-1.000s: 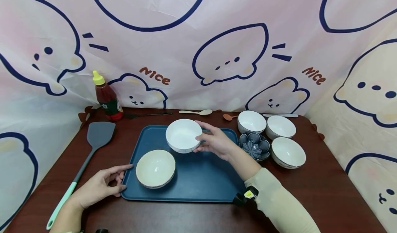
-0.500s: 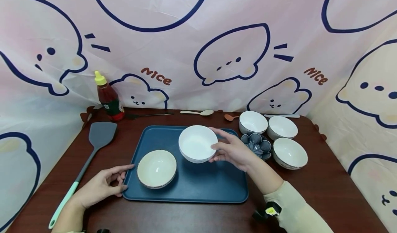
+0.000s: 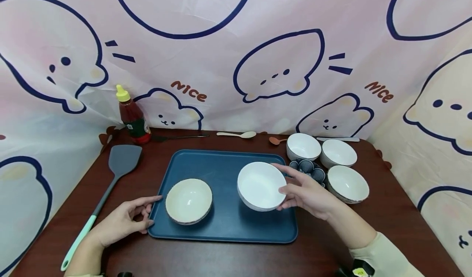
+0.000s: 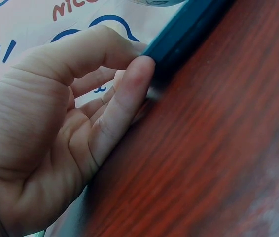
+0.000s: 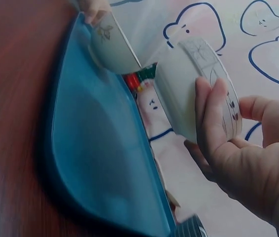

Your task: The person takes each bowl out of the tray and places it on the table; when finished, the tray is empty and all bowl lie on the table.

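My right hand (image 3: 307, 193) grips a white bowl (image 3: 261, 185) by its right side, thumb at the rim and fingers below. The bowl hangs over the right half of a blue tray (image 3: 225, 228). A printed leaf pattern runs round its outside in the right wrist view, where the held bowl (image 5: 179, 89) looks raised off the tray. On the tray's left half sits a cream bowl (image 3: 189, 201) with a brown rim. My left hand (image 3: 123, 219) pinches the tray's left edge; in the left wrist view the thumb lies against the tray rim (image 4: 179, 44).
Right of the tray stand three white bowls, the nearest (image 3: 348, 183) beside a dark blue flower-shaped dish (image 3: 307, 168), partly hidden by my hand. A grey spatula (image 3: 123, 160) and a sauce bottle (image 3: 133, 119) are at left. Spoons, including a cream one (image 3: 245, 135), lie along the back.
My right hand has carried the white bowl rightward and toward me, from the tray's back middle to over its right half. The left hand keeps its place at the tray edge.
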A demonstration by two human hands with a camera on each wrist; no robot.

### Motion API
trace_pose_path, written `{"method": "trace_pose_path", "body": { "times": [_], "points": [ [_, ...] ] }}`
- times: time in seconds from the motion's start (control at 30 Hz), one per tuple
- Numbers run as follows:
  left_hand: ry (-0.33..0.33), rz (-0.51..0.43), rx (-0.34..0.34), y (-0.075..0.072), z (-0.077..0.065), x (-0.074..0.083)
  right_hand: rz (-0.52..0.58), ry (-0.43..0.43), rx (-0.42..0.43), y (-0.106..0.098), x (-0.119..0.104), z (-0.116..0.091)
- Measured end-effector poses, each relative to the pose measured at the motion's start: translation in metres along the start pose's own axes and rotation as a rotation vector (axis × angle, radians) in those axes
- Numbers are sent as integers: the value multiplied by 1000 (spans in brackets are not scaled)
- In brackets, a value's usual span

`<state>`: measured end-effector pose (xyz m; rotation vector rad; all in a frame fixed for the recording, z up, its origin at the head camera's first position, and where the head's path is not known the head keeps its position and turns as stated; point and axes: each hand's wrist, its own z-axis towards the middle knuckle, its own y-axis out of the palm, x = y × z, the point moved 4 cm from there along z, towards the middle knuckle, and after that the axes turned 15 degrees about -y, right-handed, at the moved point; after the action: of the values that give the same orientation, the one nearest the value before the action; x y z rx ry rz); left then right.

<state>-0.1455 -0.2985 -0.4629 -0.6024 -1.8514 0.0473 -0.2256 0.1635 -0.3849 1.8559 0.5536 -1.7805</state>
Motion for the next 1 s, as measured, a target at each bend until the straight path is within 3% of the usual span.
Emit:
{"method": "trace_pose_path", "body": {
  "times": [0.37,0.67,1.0],
  "points": [
    [11,2,-4,0,0,1,-8,22,-16,-25,-2,-40],
    [18,6,-7,0,2,2,26,11,-124,-46,3,-69],
    [10,17,5,1,2,2,31,45,-144,-73,10,-98]
  ]
}}
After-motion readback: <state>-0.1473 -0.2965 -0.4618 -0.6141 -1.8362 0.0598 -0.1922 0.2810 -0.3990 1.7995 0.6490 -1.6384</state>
